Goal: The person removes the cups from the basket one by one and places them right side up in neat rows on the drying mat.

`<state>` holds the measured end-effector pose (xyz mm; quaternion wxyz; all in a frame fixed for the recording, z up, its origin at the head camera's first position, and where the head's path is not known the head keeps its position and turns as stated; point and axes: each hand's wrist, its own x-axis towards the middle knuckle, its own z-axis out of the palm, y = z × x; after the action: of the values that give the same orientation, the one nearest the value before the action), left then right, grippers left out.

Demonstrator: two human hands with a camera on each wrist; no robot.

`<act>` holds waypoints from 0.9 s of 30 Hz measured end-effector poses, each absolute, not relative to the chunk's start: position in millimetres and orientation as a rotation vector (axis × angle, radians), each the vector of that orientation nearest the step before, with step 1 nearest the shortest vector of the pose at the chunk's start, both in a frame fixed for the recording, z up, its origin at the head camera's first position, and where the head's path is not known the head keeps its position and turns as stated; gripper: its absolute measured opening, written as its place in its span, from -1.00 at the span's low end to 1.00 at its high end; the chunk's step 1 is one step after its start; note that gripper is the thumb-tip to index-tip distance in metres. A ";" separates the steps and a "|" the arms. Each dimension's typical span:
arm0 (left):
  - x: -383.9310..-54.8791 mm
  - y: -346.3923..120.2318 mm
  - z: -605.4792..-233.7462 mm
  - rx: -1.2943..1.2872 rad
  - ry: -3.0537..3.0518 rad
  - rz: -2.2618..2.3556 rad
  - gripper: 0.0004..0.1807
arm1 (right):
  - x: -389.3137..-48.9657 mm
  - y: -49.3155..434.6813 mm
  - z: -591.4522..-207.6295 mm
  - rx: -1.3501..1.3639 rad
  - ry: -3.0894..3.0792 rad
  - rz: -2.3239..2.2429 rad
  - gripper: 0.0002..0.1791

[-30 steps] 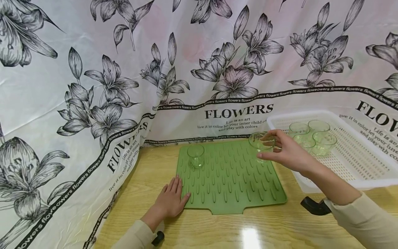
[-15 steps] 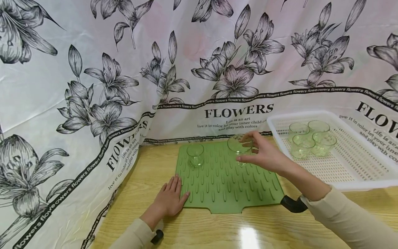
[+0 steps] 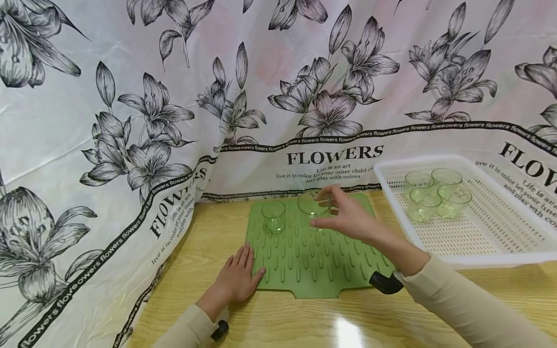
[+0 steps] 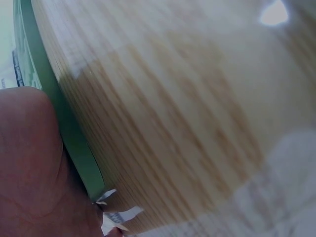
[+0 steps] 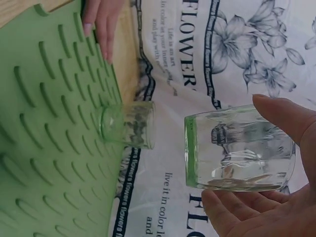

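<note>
My right hand grips a clear drinking glass around its sides, thumb on one side and fingers on the other. In the right wrist view a gap shows between the glass's base and the green ridged mat, so it hangs above the mat. A second glass stands upright on the mat's back left part, left of the held one. My left hand lies flat with straight fingers at the mat's left edge, on the table; the left wrist view shows part of this hand beside the green edge.
A white perforated plastic basket stands to the right of the mat, with several more glasses grouped toward its back left. A flower-printed cloth hangs behind and along the left of the wooden table.
My right hand has carried the glass leftward across the mat, from its back right part toward the standing glass. The left hand stays in place.
</note>
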<state>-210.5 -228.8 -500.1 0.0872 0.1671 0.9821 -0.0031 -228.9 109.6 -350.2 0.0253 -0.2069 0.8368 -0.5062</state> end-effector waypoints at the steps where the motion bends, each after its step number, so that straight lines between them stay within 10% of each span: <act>1: -209.4 -228.4 -497.2 0.500 2.926 0.007 -0.09 | -230.4 106.6 -351.9 -0.646 2.581 -1.572 -0.20; 27: -211.4 -227.9 -496.8 0.482 2.910 -0.006 -0.12 | -250.6 36.3 -404.4 -0.577 2.517 -1.539 -0.19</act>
<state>-211.4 -227.9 -496.8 0.0960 0.1627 0.9820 -0.0021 -250.6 36.3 -404.4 0.0675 -0.1914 0.8354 -0.5108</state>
